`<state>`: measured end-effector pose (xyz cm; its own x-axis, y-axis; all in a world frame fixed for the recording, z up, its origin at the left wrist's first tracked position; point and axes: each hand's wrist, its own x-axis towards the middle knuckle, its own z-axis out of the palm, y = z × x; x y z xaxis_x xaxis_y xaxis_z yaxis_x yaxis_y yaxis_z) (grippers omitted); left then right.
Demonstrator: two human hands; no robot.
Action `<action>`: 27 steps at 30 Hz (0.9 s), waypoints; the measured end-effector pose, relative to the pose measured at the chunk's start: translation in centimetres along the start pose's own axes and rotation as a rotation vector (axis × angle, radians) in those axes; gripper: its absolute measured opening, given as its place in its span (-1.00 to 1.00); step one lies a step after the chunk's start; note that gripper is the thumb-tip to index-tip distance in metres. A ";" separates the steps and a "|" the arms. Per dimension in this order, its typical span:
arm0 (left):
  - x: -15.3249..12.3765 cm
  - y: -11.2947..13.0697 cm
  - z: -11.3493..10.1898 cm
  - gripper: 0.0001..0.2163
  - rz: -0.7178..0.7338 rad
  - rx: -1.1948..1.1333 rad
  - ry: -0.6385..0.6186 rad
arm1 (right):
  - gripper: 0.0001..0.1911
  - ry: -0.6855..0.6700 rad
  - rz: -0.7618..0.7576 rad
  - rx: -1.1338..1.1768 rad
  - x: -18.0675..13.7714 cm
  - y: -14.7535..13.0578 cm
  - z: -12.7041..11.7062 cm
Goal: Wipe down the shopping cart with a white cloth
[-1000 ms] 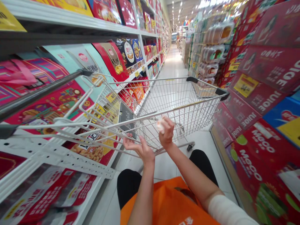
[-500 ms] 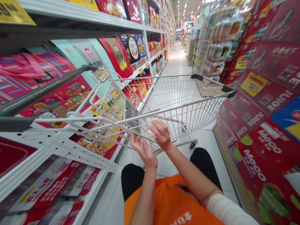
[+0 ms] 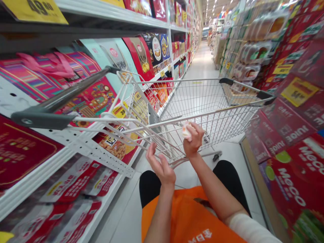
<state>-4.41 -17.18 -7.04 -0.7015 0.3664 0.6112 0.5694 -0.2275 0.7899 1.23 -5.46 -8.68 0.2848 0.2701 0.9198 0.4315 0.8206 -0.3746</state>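
Note:
A metal shopping cart (image 3: 217, 116) stands sideways in front of me, its grey handle (image 3: 76, 91) to the left. My right hand (image 3: 194, 140) is closed around a crumpled whitish wad (image 3: 186, 131), perhaps a tissue or cloth, beside the near wall of the basket. Lower and to the left, my left hand (image 3: 162, 167) is open, palm turned up and fingers spread, with nothing in it. Its fingertips are close to the cart's wire side; whether they touch it I cannot tell. The wire basket shows no goods inside.
Shelves (image 3: 113, 17) with boxed gift packs line the left side, close to the cart's handle. Stacked red drink cartons (image 3: 288, 175) rise on the right. A tiled aisle (image 3: 199, 64) runs ahead. My knees, in black, are under the cart's near side.
My hands have moved apart. The right hand with the wad has shifted right along the cart, and the left hand's fingers have opened away from the wire side. The view has turned slightly left.

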 end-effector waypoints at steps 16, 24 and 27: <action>2.2 -2.0 -0.5 -0.47 -0.179 -0.202 0.037 | -0.65 -0.226 -0.156 0.225 0.2 -4.6 1.2; 1.3 -2.9 -1.3 -0.45 -0.224 -0.213 -0.008 | -0.65 -0.391 -0.244 0.167 -6.3 -1.3 -1.8; 0.8 -3.3 -0.9 -0.41 -0.236 -0.208 0.011 | -0.66 -0.381 -0.187 0.150 -6.4 -1.6 -2.1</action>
<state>-7.29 -16.90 -9.12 -0.8090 0.4216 0.4096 0.2915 -0.3174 0.9024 0.49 -9.57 -14.18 -0.1338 0.2528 0.9582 0.3086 0.9295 -0.2022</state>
